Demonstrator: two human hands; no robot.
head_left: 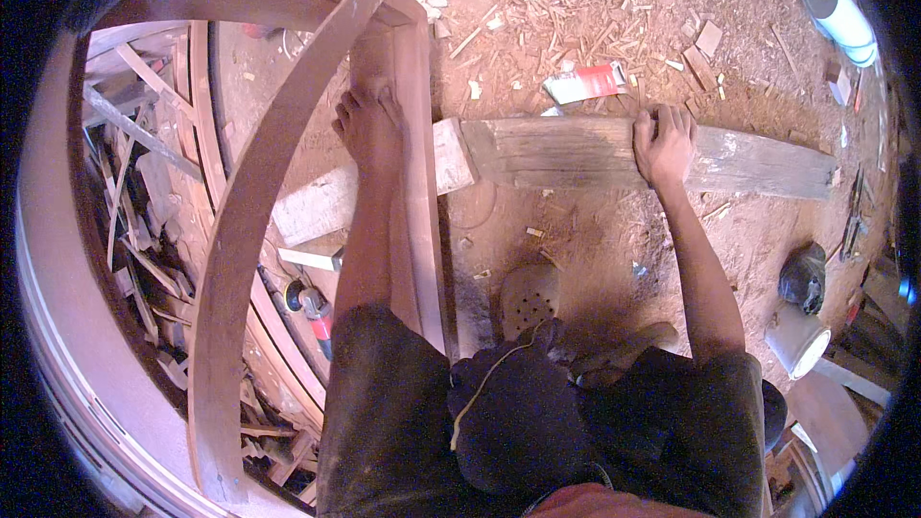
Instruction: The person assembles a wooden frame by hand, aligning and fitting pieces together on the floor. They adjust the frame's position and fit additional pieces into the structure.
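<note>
My left hand (pixel 369 125) is closed at the reddish-brown wooden frame (pixel 422 201), its fingers curled toward the left edge of the upright board. To the right, my right hand (pixel 666 146) lies across a weathered grey plank (pixel 566 152), fingers bent over its far edge. The plank lies crosswise, its left end by a pale wooden block (pixel 451 155) beside the frame. A curved wooden strip (pixel 257 187) arches along the frame's left side, its upper end touching the frame's top corner. What the left fingertips press on is partly hidden.
Wood chips and offcuts cover the dirt floor (pixel 576 29) beyond the plank. An angle grinder (pixel 312 312) lies at the left, near piled scrap wood (pixel 144 201). A red-and-white packet (pixel 585 83) lies past the plank; a white tube (pixel 839 14) and a white container (pixel 798 341) stand right.
</note>
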